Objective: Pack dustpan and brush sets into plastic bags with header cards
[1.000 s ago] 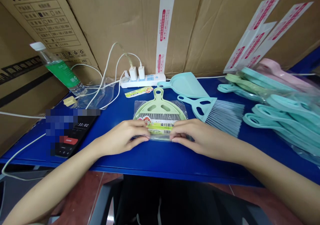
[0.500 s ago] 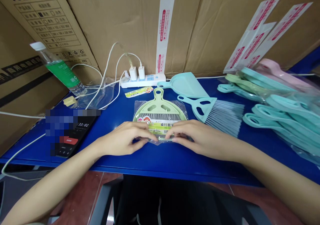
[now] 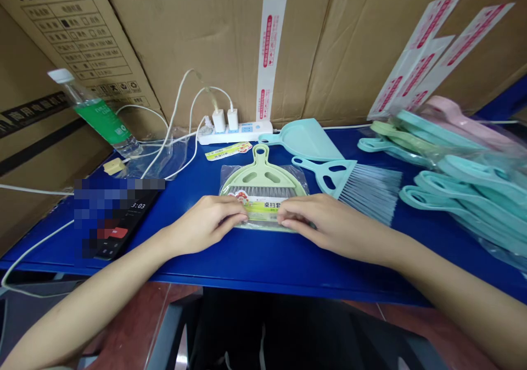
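A pale green dustpan and brush set (image 3: 262, 177) lies flat on the blue table in a clear plastic bag, handle pointing away from me. Its grey bristles show above a printed card label (image 3: 263, 208). My left hand (image 3: 208, 222) is closed at the bag's lower left edge, thumb and fingertips pinched together on it. At the lower right, my right hand (image 3: 329, 222) has curled fingers pinching the bag and covers part of the label. Behind it lie an unwrapped turquoise dustpan (image 3: 307, 139) and a turquoise brush (image 3: 335, 178) with its bristles to the right.
Bagged dustpan sets (image 3: 465, 194) are piled at the right. A power strip (image 3: 247, 133) with chargers and a loose card (image 3: 226, 151) lie at the back. To the left are a water bottle (image 3: 101, 117), a phone (image 3: 127, 216) and white cables. Cardboard boxes (image 3: 214, 35) wall the back.
Both hands have shifted slightly apart from the middle of the bag's near edge, the left one more. The plastic flap that stuck out there no longer shows.
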Motion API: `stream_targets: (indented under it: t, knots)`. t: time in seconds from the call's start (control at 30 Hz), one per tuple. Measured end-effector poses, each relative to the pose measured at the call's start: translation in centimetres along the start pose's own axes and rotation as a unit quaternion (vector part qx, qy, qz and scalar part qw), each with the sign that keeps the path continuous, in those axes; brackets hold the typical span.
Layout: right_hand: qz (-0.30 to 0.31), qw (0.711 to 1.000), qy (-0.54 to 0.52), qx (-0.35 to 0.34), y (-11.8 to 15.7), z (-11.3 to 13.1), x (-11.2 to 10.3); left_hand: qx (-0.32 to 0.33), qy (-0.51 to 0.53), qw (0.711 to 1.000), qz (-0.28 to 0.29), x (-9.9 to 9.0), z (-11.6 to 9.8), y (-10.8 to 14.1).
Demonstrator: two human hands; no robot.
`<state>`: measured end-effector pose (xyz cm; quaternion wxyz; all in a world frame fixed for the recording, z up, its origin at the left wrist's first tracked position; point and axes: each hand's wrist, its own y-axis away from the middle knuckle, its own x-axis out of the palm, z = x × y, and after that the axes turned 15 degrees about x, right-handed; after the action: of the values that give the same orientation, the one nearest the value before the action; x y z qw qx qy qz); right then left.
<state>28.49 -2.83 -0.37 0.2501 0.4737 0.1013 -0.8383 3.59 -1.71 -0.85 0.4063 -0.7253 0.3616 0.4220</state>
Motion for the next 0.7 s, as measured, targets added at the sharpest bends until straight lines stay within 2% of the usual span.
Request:
stream_targets:
  t: [0.27,0.57,0.7]
  knots:
    - [-0.056,0.998,0.003,-0.002,-0.3,-0.3,0.6,0.014,-0.101,0.994,-0.025,0.7,0.1,0.2]
    - [-0.046,0.999,0.021,-0.004,-0.1,-0.4,0.6,-0.032,-0.152,0.988,0.003,-0.3,0.7,0.5]
    - [-0.089,0.994,0.065,-0.019,-0.1,-0.6,0.4,-0.035,-0.170,0.985,-0.012,-0.6,1.1,0.8]
